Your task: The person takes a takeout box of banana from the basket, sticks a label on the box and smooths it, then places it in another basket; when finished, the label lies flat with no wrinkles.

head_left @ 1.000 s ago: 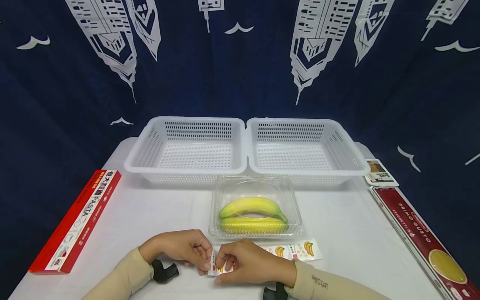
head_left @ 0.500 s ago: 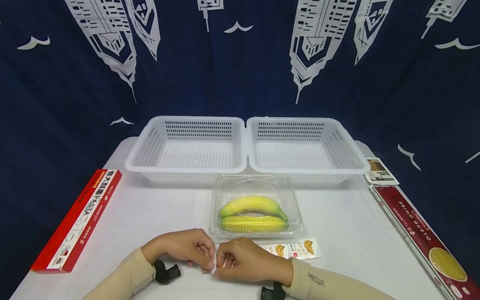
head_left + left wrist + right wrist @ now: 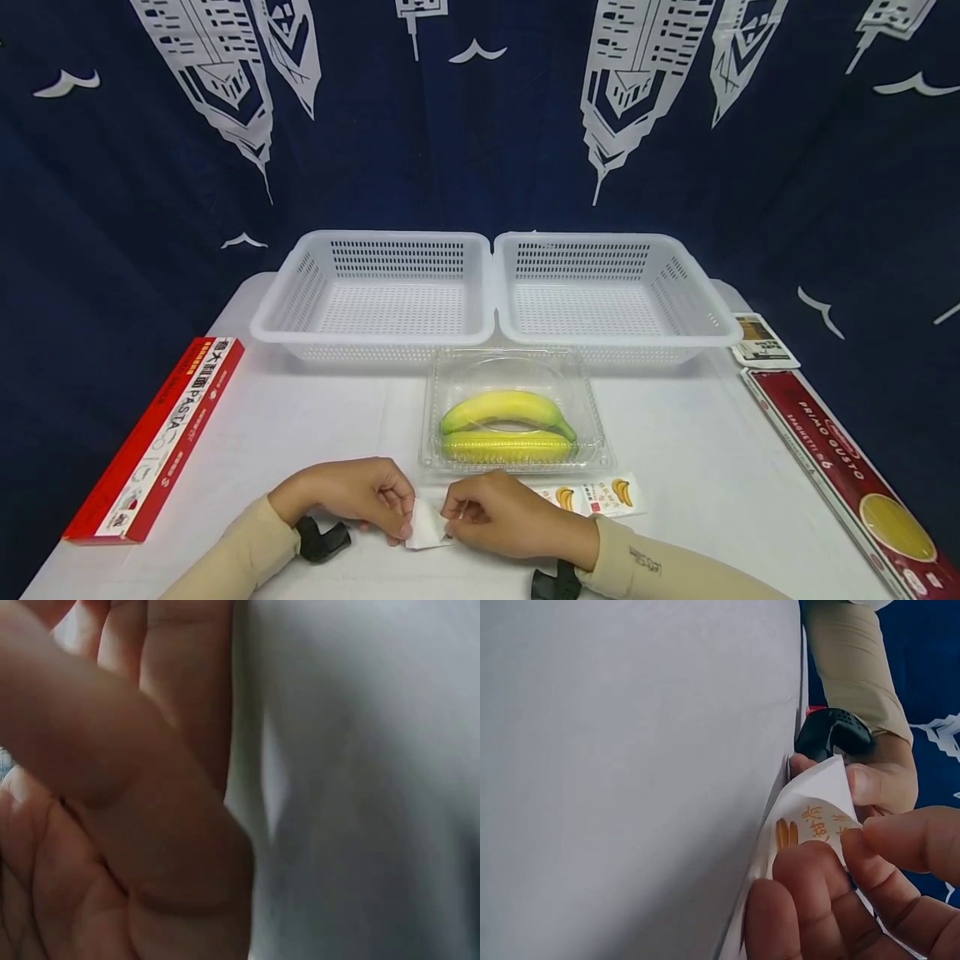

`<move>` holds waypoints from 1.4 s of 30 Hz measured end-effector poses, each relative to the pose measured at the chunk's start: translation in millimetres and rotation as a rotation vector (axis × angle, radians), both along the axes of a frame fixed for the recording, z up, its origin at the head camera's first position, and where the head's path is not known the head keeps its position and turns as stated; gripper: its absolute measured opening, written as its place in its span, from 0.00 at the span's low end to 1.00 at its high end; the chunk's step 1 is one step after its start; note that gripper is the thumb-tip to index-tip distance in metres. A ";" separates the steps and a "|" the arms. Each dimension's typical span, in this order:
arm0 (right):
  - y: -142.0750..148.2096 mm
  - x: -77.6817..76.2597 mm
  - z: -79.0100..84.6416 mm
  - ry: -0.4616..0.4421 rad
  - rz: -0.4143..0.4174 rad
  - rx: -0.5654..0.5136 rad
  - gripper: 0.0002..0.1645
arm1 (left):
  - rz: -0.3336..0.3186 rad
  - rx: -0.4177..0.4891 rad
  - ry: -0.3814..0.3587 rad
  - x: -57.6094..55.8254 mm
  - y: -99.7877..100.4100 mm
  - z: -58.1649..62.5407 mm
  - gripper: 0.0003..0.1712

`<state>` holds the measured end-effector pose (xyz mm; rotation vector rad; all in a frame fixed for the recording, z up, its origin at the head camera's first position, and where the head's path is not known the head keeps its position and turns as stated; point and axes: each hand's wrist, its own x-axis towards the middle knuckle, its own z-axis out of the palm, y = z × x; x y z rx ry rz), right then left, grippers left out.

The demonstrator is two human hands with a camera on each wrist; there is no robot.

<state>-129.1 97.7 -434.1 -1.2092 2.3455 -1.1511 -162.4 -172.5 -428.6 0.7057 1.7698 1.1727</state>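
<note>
We see the paper [image 3: 428,526] between the two hands at the near side of the table [image 3: 322,417], its plain white face showing in the head view. From the right wrist we see it curled, with a printed banana and orange characters on one face and a white corner bent up. The left hand [image 3: 363,497] pinches its left edge, the thumb against the paper. The right hand [image 3: 510,518] pinches the other side between thumb and forefinger, the other fingers curled beneath. The left wrist view is too blurred for us to make out the fingertips.

Beyond the right hand's knuckles we see the strip [image 3: 596,497], printed with bananas; its left part runs behind that hand, and we cannot tell whether it joins the paper. Just past the strip sits the clear case [image 3: 457,371], holding a banana [image 3: 510,407] and, on its nearer side, corn [image 3: 508,447]. Behind the case stand the left basket [image 3: 372,339] and the right basket [image 3: 618,342], white and side by side.

At the table's left edge we find the pasta box [image 3: 157,442], red and white. At the right edge lies the spaghetti box [image 3: 847,475], dark red, with a small card [image 3: 764,342] just past its far end. A navy curtain [image 3: 450,150] with white building prints hangs behind everything.
</note>
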 end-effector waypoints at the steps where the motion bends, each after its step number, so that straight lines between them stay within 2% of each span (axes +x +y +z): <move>1: 1.4 0.5 0.7 0.005 -0.002 -0.002 0.04 | 0.005 -0.008 0.002 0.3 -0.7 0.5 0.07; 8: 10.6 3.5 2.8 0.020 -0.019 -0.031 0.04 | 0.054 -0.064 0.030 3.8 -3.5 1.1 0.06; 13: 17.3 6.2 6.6 0.006 -0.020 -0.110 0.05 | 0.056 -0.078 0.020 4.0 -6.4 1.9 0.07; 23: 20.1 5.8 5.3 -0.156 0.028 -0.266 0.07 | 0.054 -0.083 0.080 0.9 -10.6 8.6 0.03; 32: 19.3 3.8 4.4 -0.114 -0.012 -0.264 0.14 | 0.082 -0.079 0.130 -4.9 -15.4 12.7 0.04; 35: 20.0 3.2 5.2 -0.114 -0.012 -0.266 0.18 | 0.100 -0.079 0.196 -9.1 -16.9 13.0 0.08; 37: 20.6 2.8 5.2 -0.134 -0.005 -0.271 0.19 | 0.125 -0.080 0.269 -12.4 -18.2 12.7 0.11; 39: 21.0 2.3 5.6 -0.157 0.006 -0.281 0.21 | 0.168 -0.088 0.350 -15.2 -18.9 12.6 0.15; 42: 21.8 2.1 6.4 -0.226 0.025 -0.321 0.21 | 0.266 -0.093 0.429 -17.7 -18.0 12.8 0.22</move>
